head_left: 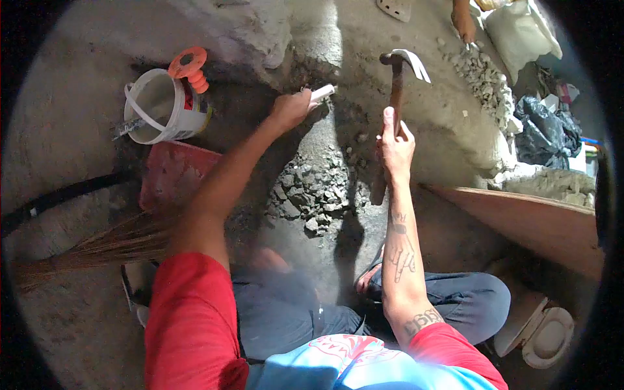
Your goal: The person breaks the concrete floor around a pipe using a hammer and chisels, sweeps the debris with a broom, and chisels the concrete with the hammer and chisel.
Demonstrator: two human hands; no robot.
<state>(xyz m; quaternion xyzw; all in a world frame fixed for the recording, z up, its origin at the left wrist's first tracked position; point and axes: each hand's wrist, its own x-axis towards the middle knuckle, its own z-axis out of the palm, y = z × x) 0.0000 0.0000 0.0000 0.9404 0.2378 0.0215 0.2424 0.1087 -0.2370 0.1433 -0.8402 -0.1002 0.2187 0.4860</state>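
Observation:
My left hand (pixel 292 109) is closed around a short pale bar that looks like a chisel (pixel 322 93), sunlit at its outer end. The rest of it is hidden in my fist. My right hand (pixel 396 149) grips the wooden handle of a claw hammer (pixel 398 84), thumb along the shaft. The hammer is raised, head away from me and to the right of the bar. Below and between my hands lies a heap of broken grey concrete chunks (pixel 309 192) on the dusty floor, partly in a strip of sunlight.
A white bucket (pixel 156 104) with an orange-handled tool (pixel 188 63) stands left, near a red container (pixel 175 170) and a straw broom (pixel 97 250). A wooden board (pixel 520 218) lies right. Another person's hand (pixel 464 26) is near rubble and a white sack (pixel 520 36).

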